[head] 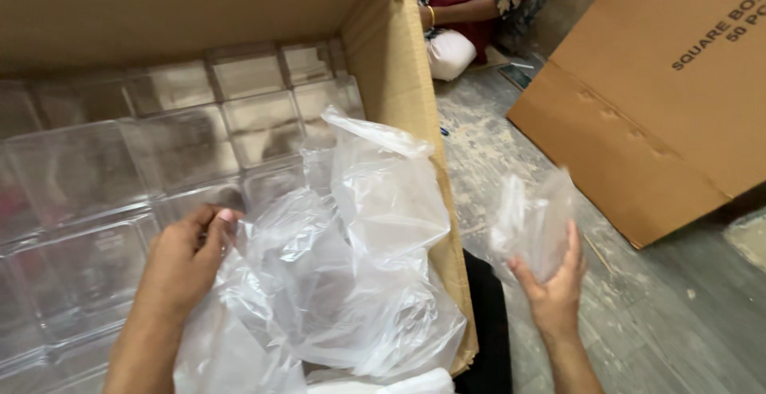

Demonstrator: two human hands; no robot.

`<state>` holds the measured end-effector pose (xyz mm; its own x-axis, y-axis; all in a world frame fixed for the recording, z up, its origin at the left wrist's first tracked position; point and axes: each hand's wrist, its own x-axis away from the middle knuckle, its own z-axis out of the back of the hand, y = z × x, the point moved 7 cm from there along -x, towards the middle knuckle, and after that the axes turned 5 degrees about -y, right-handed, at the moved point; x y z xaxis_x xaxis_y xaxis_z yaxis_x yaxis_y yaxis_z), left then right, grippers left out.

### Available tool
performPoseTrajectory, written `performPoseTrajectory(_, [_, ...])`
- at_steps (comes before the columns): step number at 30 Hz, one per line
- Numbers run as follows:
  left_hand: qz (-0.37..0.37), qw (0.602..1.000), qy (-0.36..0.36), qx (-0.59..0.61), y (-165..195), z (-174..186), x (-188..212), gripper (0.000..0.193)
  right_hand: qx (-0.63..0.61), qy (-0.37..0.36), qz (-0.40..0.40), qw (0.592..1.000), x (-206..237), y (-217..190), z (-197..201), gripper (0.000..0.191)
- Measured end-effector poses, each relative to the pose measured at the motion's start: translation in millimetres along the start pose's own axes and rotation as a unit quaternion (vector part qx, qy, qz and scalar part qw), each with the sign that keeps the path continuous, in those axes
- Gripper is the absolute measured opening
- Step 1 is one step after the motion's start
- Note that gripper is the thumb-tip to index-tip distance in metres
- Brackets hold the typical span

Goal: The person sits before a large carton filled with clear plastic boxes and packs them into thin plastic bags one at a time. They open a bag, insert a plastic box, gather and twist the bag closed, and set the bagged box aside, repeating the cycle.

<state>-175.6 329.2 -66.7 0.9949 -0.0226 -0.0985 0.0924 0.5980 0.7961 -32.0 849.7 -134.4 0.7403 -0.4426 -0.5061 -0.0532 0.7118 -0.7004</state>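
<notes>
Brown cardboard box [399,99], clear plastic bags [359,258], grey mottled floor [654,314].

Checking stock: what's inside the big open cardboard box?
The cardboard box holds rows of clear plastic containers and a crumpled plastic liner, touched by the left hand. Whatever lies under the liner is hidden.

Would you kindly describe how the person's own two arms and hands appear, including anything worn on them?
Both forearms are bare, with no sleeves in view. The left hand and the right hand wear no gloves, and no rings, watch or bracelet show. A fingernail on the left hand looks short and unpainted.
</notes>
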Motion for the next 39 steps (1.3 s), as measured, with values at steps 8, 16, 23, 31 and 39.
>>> performPoseTrajectory(8, [-0.071,0.988,-0.015,0.137,18.9,-16.0,1.6,0.052,-0.385,-0.134,0.165,0.898,-17.4,-225.1,-70.8,0.111])
performPoseTrajectory(16, [-0.180,0.915,-0.032,0.360,4.5,-41.4,1.6,0.073,-0.360,-0.306,0.227,0.852,-14.5,-305.4,-164.8,0.112])
performPoseTrajectory(23, [-0.204,0.915,-0.021,0.348,7.3,-60.0,-7.9,0.073,-0.385,-0.357,0.216,0.823,-7.5,-293.5,-184.3,0.111])
performPoseTrajectory(31, [-0.201,0.924,-0.018,0.323,11.4,-52.9,-0.3,0.073,-0.540,-0.355,0.151,0.748,-6.9,-294.9,-190.9,0.114])
performPoseTrajectory(39, [-0.243,0.944,0.023,0.221,8.9,-52.9,-5.3,0.062,-0.511,-0.364,0.109,0.771,-6.3,-268.7,-205.5,0.098])
